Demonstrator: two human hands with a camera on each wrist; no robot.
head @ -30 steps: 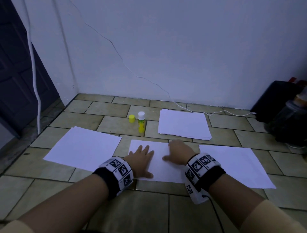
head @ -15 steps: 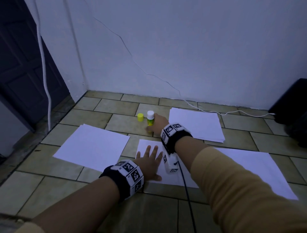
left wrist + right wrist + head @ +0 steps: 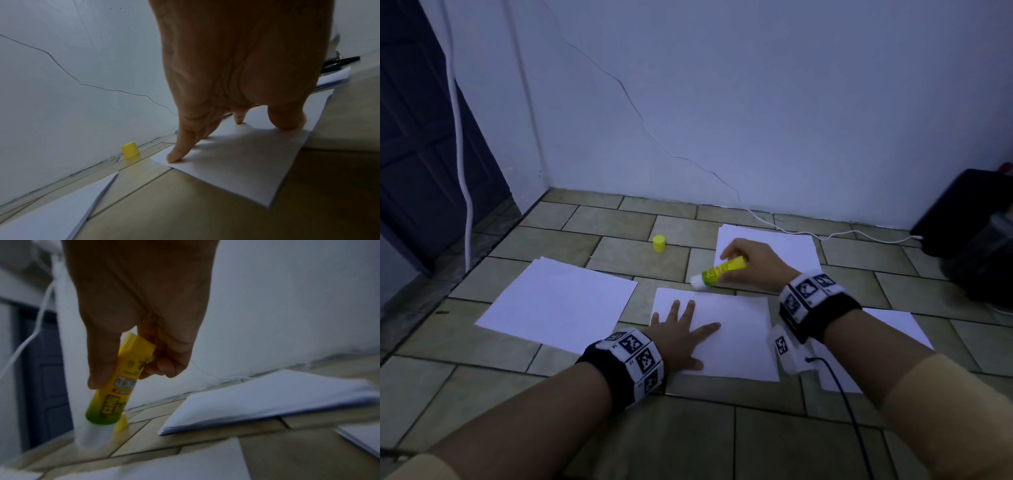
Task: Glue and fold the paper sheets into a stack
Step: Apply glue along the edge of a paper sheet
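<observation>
My right hand (image 3: 750, 260) grips a yellow-green glue stick (image 3: 719, 271), tilted, its white tip down near the far edge of the folded middle sheet (image 3: 736, 339). In the right wrist view the fingers (image 3: 164, 360) curl round the glue stick (image 3: 117, 392). My left hand (image 3: 681, 329) lies flat with spread fingers on the left part of that sheet; the left wrist view shows fingertips (image 3: 174, 157) pressing its corner (image 3: 236, 162). The yellow cap (image 3: 659, 243) stands alone on the tiles.
A paper stack (image 3: 558, 301) lies to the left, another stack (image 3: 791, 246) behind my right hand, and a sheet (image 3: 893, 325) to the right. A white cable (image 3: 835, 234) runs along the wall to a dark bag (image 3: 969, 233) at far right.
My right hand left the middle sheet, reached to the glue stick by the cap, picked it up and brought it back tilted toward the sheet's far edge. The left hand stayed pressed.
</observation>
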